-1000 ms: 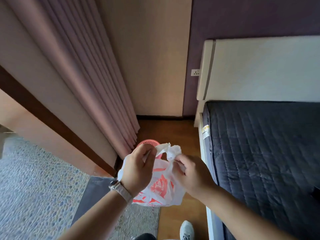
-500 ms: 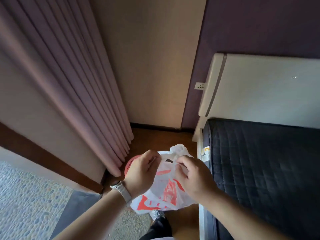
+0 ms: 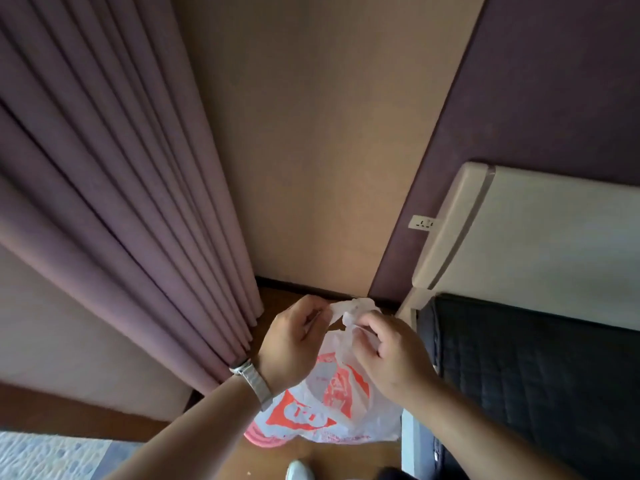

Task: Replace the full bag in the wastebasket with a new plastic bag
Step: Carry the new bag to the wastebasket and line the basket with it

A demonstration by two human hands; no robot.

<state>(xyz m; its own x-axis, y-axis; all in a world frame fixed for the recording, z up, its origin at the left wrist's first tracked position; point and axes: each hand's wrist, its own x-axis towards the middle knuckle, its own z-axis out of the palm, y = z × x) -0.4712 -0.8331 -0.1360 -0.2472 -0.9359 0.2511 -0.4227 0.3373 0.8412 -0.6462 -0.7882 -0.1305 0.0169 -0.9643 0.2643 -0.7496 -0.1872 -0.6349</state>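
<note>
A white plastic bag [image 3: 329,407] with orange-red print hangs in front of me, above the floor. My left hand [image 3: 294,341], with a wristwatch on its wrist, pinches the bag's top on the left. My right hand [image 3: 388,355] pinches the crumpled top and handle on the right. Below the bag, a sliver of the pink wastebasket [image 3: 259,439] shows on the wooden floor; most of it is hidden by the bag.
Mauve curtains [image 3: 121,202] hang on the left. A bed with a dark quilted mattress [image 3: 536,382] and cream headboard [image 3: 540,237] stands on the right. A wall socket [image 3: 421,222] sits beside the headboard. My white shoe [image 3: 299,471] is on the wooden floor.
The view has tilted upward, so hands and bag sit lower in the frame and the wastebasket now shows under the bag. Both hands keep working the bag's top.
</note>
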